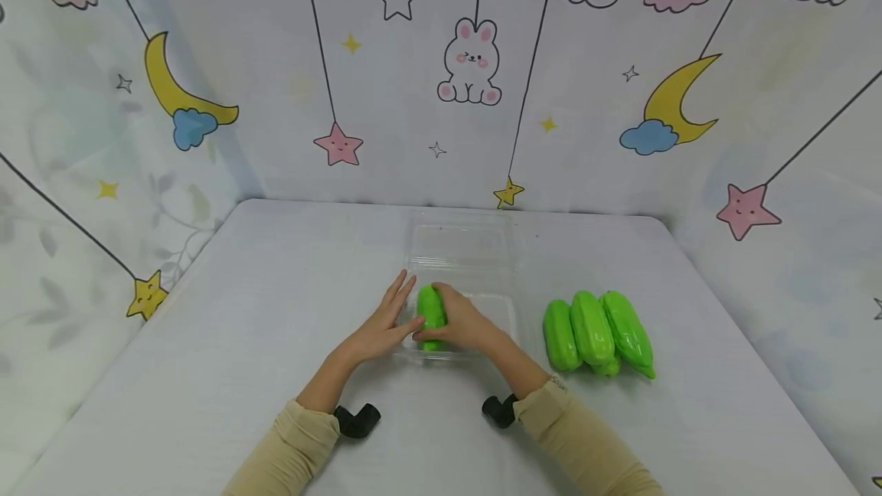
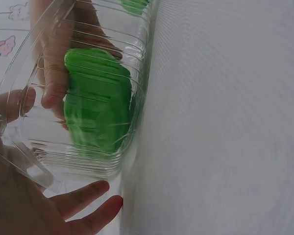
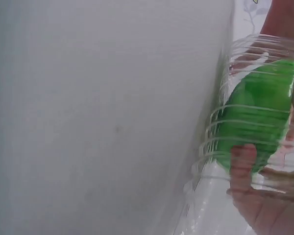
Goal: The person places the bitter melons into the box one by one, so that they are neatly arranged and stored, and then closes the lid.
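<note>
Head view, at lower centre of the frame: the right hand (image 1: 463,322) grips a green pepper (image 1: 432,312) inside the clear plastic container (image 1: 460,251). The left hand (image 1: 383,325) rests straight-fingered against the container's left wall. Three more green peppers (image 1: 596,331) lie to the right on the table (image 1: 207,373).

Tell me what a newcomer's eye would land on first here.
First, the bright green vegetable that the right hand grips inside the clear plastic tray at the table's middle, with the left hand flat against the tray's left side. Next, three more green vegetables lying together to the tray's right.
</note>
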{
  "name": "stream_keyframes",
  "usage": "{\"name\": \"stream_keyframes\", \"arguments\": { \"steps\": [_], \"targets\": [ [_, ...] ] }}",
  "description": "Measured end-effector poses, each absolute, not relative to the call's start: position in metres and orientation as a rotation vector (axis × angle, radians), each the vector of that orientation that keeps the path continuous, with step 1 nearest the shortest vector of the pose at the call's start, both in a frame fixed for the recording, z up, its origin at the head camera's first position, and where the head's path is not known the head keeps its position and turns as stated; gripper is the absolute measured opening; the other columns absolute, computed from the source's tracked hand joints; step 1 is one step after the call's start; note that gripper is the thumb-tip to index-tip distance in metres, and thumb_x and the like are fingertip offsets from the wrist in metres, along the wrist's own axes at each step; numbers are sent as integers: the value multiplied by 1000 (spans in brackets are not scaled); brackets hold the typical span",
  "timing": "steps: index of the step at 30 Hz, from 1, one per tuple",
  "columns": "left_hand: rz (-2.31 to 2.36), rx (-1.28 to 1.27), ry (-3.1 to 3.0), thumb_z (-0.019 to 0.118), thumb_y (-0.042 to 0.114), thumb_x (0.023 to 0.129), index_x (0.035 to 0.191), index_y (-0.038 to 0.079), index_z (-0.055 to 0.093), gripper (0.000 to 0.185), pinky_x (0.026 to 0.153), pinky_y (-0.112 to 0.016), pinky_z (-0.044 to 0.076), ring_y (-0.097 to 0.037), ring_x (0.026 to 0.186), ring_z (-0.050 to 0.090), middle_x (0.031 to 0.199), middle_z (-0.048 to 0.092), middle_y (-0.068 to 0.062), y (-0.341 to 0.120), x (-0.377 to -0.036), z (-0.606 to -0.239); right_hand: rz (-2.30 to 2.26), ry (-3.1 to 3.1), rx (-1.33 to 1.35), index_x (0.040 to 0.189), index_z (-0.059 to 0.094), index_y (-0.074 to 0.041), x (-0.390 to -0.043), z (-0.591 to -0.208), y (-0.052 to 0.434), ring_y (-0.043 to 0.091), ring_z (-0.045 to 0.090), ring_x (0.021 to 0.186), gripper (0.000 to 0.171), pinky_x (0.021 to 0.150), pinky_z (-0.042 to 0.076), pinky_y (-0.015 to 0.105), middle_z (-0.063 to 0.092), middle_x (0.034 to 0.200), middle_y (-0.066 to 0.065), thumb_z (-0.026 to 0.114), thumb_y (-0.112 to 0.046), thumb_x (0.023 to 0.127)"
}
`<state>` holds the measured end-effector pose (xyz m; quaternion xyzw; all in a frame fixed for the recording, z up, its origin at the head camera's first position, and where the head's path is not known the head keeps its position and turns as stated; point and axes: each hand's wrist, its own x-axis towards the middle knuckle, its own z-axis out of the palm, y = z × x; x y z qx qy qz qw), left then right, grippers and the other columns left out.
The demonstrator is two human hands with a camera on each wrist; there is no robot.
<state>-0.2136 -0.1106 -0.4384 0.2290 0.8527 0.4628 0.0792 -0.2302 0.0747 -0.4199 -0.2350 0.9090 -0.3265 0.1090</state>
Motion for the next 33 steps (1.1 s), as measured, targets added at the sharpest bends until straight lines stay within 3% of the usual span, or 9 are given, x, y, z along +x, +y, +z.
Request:
{"name": "stream_keyframes", "arguments": {
  "steps": [6, 13, 23, 29, 33],
  "targets": [
    [1393, 709, 2566, 47, 33, 96, 148, 15, 5, 70, 95, -56, 35, -34, 137, 6, 152, -12, -3, -110, -213, -438, -970, 2668, -746, 139, 25, 5, -233, -423, 69, 20, 52, 92, 94, 78, 46, 33, 50, 117, 14, 77, -37, 72],
    [1368, 728, 2604, 47, 32, 96, 148, 11, 7, 69, 103, -58, 18, -32, 138, 1, 152, -9, -6, -109, -213, -438, -1024, 2649, -804, 138, 26, 8, -232, -424, 64, 20, 52, 91, 91, 77, 47, 32, 51, 115, 15, 76, -34, 74],
    [1329, 708, 2605, 44, 34, 96, 148, 13, 7, 68, 105, -55, 16, -29, 138, -1, 152, -10, -3, -110, -214, -437, -1011, 2659, -889, 136, 31, 6, -232, -422, 61, 17, 52, 89, 84, 74, 46, 29, 53, 109, 11, 75, -33, 76],
    [1326, 698, 2617, 45, 33, 96, 148, 11, 7, 67, 104, -56, 17, -30, 138, 0, 152, -10, -5, -110, -213, -436, -1019, 2650, -858, 140, 22, 9, -231, -421, 62, 24, 51, 100, 91, 83, 45, 36, 47, 124, 19, 74, -33, 77],
    [1321, 692, 2620, 44, 34, 96, 148, 11, 8, 67, 104, -56, 17, -30, 138, 0, 152, -9, -5, -110, -213, -436, -1005, 2668, -813, 141, 20, 8, -230, -419, 63, 31, 45, 116, 95, 94, 40, 42, 38, 136, 23, 74, -36, 77]
  ]
}}
